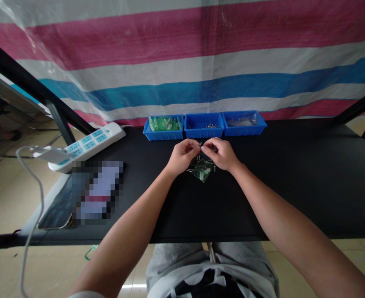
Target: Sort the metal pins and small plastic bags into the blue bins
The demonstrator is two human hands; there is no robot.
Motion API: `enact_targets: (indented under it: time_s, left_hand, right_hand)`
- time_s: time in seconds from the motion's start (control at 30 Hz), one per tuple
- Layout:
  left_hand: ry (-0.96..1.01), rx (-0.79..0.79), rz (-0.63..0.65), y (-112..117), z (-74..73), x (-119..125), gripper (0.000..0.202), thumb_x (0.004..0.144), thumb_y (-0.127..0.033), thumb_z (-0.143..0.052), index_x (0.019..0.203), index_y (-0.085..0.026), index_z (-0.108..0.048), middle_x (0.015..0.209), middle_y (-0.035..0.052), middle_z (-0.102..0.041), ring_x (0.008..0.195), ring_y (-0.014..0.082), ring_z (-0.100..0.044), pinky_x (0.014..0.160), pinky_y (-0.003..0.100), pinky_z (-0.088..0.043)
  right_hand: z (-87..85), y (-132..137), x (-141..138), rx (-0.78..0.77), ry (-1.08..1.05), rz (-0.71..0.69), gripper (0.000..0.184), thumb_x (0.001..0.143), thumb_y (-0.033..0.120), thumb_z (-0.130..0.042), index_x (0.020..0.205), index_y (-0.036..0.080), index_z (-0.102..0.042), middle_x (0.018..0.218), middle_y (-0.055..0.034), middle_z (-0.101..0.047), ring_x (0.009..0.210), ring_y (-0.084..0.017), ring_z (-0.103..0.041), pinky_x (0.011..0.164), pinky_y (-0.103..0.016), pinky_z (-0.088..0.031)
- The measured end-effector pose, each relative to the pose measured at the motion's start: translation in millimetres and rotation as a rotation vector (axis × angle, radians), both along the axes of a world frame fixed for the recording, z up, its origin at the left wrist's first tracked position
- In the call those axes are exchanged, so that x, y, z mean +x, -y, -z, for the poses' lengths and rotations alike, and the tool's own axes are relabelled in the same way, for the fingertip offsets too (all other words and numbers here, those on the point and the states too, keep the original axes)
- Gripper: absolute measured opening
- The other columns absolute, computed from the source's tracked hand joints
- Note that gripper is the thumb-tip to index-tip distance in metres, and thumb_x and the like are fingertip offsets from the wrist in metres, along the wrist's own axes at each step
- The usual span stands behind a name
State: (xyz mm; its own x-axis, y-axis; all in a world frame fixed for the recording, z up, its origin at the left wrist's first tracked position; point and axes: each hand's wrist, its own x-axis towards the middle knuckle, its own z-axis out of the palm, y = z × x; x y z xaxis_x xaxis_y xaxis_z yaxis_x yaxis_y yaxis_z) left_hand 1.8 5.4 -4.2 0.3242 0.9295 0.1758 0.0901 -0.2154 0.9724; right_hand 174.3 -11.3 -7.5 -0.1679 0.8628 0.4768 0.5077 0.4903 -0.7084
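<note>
Shirt nearest. Left hand and right hand, close together, pinch small piece; best worked low over bag.

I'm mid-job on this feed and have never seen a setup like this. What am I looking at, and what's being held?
There is no machine here: these are a person's bare hands. The one picture comes from a camera worn on the head, looking forward and down. The left hand and right hand meet at the fingertips, pinching a small thin thing, too small to name. Below them, a green packet and loose metal pieces lie on the black table. Behind stand three blue bins: left, green packets; middle, small metal bits; right, clear packaging. A white power strip sits to the left.
</note>
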Motion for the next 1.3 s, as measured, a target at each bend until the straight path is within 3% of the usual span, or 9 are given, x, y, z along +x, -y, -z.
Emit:
enact_targets:
  time_s: [0.13,0.27,0.43,0.63,0.8,0.97,1.1,1.2,1.3]
  left_hand:
    - [0.075,0.005,0.033,-3.6,2.1,-2.6,0.023,0.075,-0.036,-0.067,0.085,-0.016,-0.064,0.083,0.0036,-0.067,0.073,0.0134,-0.06,0.069,0.027,-0.048]
    - [-0.023,0.093,-0.013,-5.4,3.2,-4.4,0.024,0.075,-0.036,-0.067,0.086,-0.016,-0.066,0.09,0.0049,-0.068,0.082,0.0153,-0.061,0.078,0.028,-0.048]
    - [-0.087,0.178,-0.09,-3.9,1.7,-3.4,0.026,0.077,-0.035,-0.065,0.094,-0.016,-0.066,0.086,0.0038,-0.068,0.081,0.0152,-0.061,0.077,0.027,-0.048]
    - [-0.174,0.184,-0.139,-2.4,-0.3,-3.6,0.027,0.081,-0.041,-0.06,0.082,-0.016,-0.069,0.081,0.0034,-0.071,0.076,0.0165,-0.061,0.072,0.028,-0.047]
    - [-0.172,0.174,-0.134,-4.0,2.7,-4.1,0.023,0.077,-0.032,-0.064,0.09,-0.015,-0.07,0.081,0.0038,-0.071,0.076,0.0166,-0.063,0.074,0.029,-0.049]
    - [-0.074,0.182,-0.148,-5.8,5.0,-4.2,0.025,0.074,-0.027,-0.067,0.096,-0.014,-0.066,0.079,0.0037,-0.07,0.075,0.0154,-0.064,0.074,0.029,-0.05]
    - [-0.057,0.178,-0.213,-6.4,5.0,-4.2,0.02,0.073,-0.024,-0.068,0.091,-0.015,-0.065,0.079,0.003,-0.07,0.075,0.0151,-0.064,0.074,0.029,-0.051]
    - [-0.062,0.17,-0.223,-5.1,4.6,-2.9,0.017,0.073,-0.024,-0.067,0.088,-0.016,-0.065,0.078,0.0027,-0.069,0.074,0.0153,-0.065,0.074,0.029,-0.051]
    - [-0.114,0.213,-0.222,-3.0,3.2,-1.3,0.016,0.075,-0.025,-0.066,0.089,-0.017,-0.064,0.084,0.0034,-0.07,0.078,0.0158,-0.064,0.077,0.03,-0.05]
  right_hand:
    - [-0.8,0.6,-1.2,0.008,0.052,-0.025,0.03,0.087,0.041,-0.054,0.07,0.019,-0.065,0.069,-0.0027,-0.065,0.069,-0.016,-0.058,0.066,-0.029,-0.043]
    - [0.3,-0.8,-1.7,-0.003,0.043,-0.034,0.028,0.088,0.039,-0.055,0.07,0.019,-0.064,0.069,-0.0025,-0.064,0.065,-0.015,-0.056,0.062,-0.028,-0.041]
    - [1.4,-2.9,-0.7,0.045,0.035,-0.002,0.024,0.087,0.032,-0.057,0.069,0.017,-0.062,0.065,-0.0023,-0.063,0.061,-0.014,-0.054,0.06,-0.027,-0.04]
    - [3.8,-5.0,1.6,0.18,0.108,0.02,0.018,0.085,0.028,-0.061,0.069,0.019,-0.06,0.068,-0.0026,-0.063,0.067,-0.016,-0.055,0.066,-0.029,-0.043]
    - [3.4,-4.3,1.7,0.194,0.109,0.031,0.015,0.081,0.024,-0.065,0.069,0.019,-0.058,0.068,-0.002,-0.061,0.068,-0.016,-0.055,0.065,-0.029,-0.044]
    - [2.3,-1.7,-0.3,0.096,0.023,0.007,0.008,0.078,0.025,-0.066,0.075,0.019,-0.062,0.072,-0.0027,-0.065,0.069,-0.016,-0.058,0.063,-0.029,-0.045]
    - [3.7,-2.5,0.5,-0.148,-0.25,-0.074,0.016,0.077,0.028,-0.066,0.089,0.018,-0.067,0.08,-0.004,-0.069,0.072,-0.016,-0.062,0.061,-0.028,-0.045]
    - [2.7,-3.4,3.3,-0.296,-0.384,-0.148,0.019,0.072,0.032,-0.069,0.084,0.017,-0.07,0.078,-0.0035,-0.07,0.067,-0.015,-0.061,0.06,-0.028,-0.045]
    - [0.8,-4.3,5.9,-0.335,-0.44,-0.134,0.018,0.07,0.034,-0.071,0.076,0.017,-0.071,0.071,-0.0022,-0.069,0.059,-0.013,-0.057,0.058,-0.028,-0.044]
